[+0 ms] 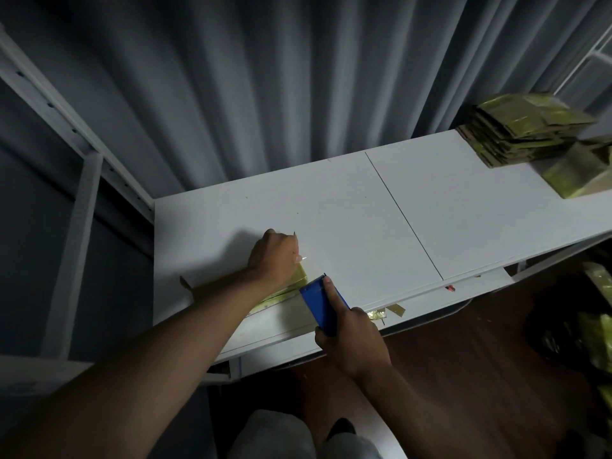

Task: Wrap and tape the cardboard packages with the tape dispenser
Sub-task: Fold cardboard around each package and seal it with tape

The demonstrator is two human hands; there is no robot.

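Package under left hand, dispenser in right hand alongside

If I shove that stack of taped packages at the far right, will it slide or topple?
The stack looks flat-layered and wider than tall, so probably slides rather than tips. Its layers sit unevenly, so top ones may shear off. Glossy tape on the smooth white table suggests easy sliding.

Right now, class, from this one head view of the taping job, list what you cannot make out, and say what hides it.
1. The cardboard package: mostly hidden under the left hand and forearm.
2. The tape roll: hidden behind the blue tape dispenser and the right hand gripping it.
3. The stack of taped packages: blurred, count unclear.
4. Yellow items at right: cut by the edge, dark.
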